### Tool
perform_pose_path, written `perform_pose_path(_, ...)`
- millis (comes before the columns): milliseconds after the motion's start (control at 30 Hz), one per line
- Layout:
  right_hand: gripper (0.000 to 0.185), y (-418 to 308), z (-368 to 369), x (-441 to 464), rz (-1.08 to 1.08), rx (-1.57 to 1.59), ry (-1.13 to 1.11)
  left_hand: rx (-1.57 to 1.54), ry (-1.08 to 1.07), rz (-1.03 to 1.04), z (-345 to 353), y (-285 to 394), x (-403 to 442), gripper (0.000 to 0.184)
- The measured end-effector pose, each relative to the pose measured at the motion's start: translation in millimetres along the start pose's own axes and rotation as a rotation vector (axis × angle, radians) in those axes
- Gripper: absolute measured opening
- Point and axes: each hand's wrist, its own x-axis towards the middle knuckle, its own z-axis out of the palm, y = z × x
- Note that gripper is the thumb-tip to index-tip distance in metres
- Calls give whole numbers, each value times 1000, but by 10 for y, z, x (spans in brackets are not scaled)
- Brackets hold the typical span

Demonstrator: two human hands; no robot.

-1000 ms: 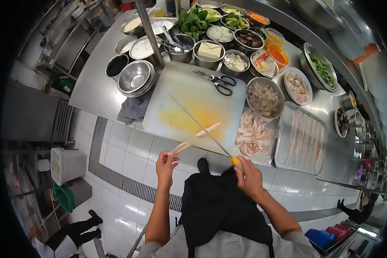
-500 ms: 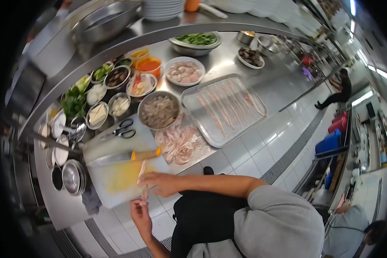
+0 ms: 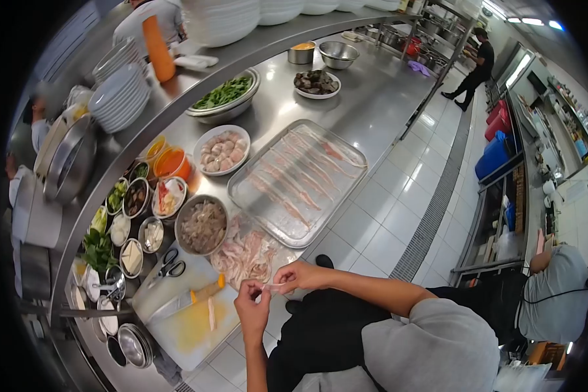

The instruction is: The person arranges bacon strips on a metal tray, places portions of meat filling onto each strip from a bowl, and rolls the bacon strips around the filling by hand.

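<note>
My left hand and my right hand are close together past the near edge of the cutting board. Both pinch a small pale pink strip of raw meat or seafood stretched between their fingertips. On the white cutting board, stained yellow, lies another pale strip. A knife with an orange handle rests beside it, with black-handled scissors farther back. Just beyond my hands is a loose pile of pale pink strips. A metal tray holds several long strips laid side by side.
Near the board stand a bowl of greyish raw pieces, a bowl of pale chunks and several small ingredient bowls. Stacked metal bowls are at the left corner. A raised shelf carries plates. Other people are behind the shelf and at right.
The view has swung toward the tray. Both hands have moved from above the board to past its near edge, still pinching a strip. One strip now lies on the board beside the knife.
</note>
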Motion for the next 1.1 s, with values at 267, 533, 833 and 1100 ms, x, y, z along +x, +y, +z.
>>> perform_pose_path(267,12,-3,-1119,-446,59,-23,336,150,-111,117,1067,221,927,11)
perform_pose_path(533,13,-48,-2209,-378,19,-107,633,273,-113,107,2070,-63,2048,17)
perform_pose_path(833,28,-242,-2537,-216,245,-722,932,566,-111,49,2583,-308,2602,15)
perform_pose_path(1100,25,-238,-2641,-160,353,-924,741,661,-50,56,2720,-241,2656,12)
